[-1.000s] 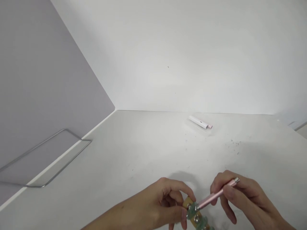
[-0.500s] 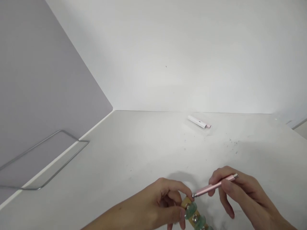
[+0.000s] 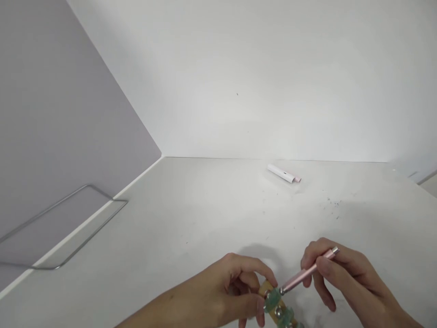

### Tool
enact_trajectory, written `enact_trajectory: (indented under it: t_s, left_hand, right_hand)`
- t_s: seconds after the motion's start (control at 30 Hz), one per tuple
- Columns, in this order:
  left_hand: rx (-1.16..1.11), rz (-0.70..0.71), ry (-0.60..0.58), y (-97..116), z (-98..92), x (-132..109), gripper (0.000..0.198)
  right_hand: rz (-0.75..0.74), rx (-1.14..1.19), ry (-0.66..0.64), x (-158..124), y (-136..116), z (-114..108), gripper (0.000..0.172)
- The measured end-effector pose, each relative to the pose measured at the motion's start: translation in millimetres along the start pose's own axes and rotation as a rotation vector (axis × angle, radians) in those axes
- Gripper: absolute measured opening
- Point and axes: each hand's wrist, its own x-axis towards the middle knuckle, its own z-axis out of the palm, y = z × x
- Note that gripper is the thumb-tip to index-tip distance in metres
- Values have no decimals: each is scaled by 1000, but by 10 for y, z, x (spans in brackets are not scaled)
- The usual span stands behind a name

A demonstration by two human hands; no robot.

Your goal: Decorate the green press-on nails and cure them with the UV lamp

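Note:
My left hand (image 3: 235, 294) is closed around the top of a tan strip (image 3: 278, 310) set with pale green stones and small silver studs, at the bottom edge of the view. My right hand (image 3: 344, 282) pinches a slim pink pen-like tool (image 3: 307, 272) with a silver end. The tool's tip rests against the top green stone, right by my left fingertips. The lower part of the strip is cut off by the frame.
A white cap with a pink end (image 3: 284, 174) lies on the white table (image 3: 205, 218) near the back wall. A bent wire frame (image 3: 68, 228) leans at the grey left panel. Small dark specks (image 3: 332, 202) dot the table at the right.
The tool's tip lifted off the strip half a second ago and has now come back down onto the top green stone. My left hand has stayed in place.

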Motion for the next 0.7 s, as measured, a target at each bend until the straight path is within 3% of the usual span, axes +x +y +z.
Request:
enact_trajectory:
  t_s: [0.7]
  left_hand:
    - [30,-4,-1,28,-1,6,29]
  right_hand:
    - [27,-43,-31,-13,-19,-2,41]
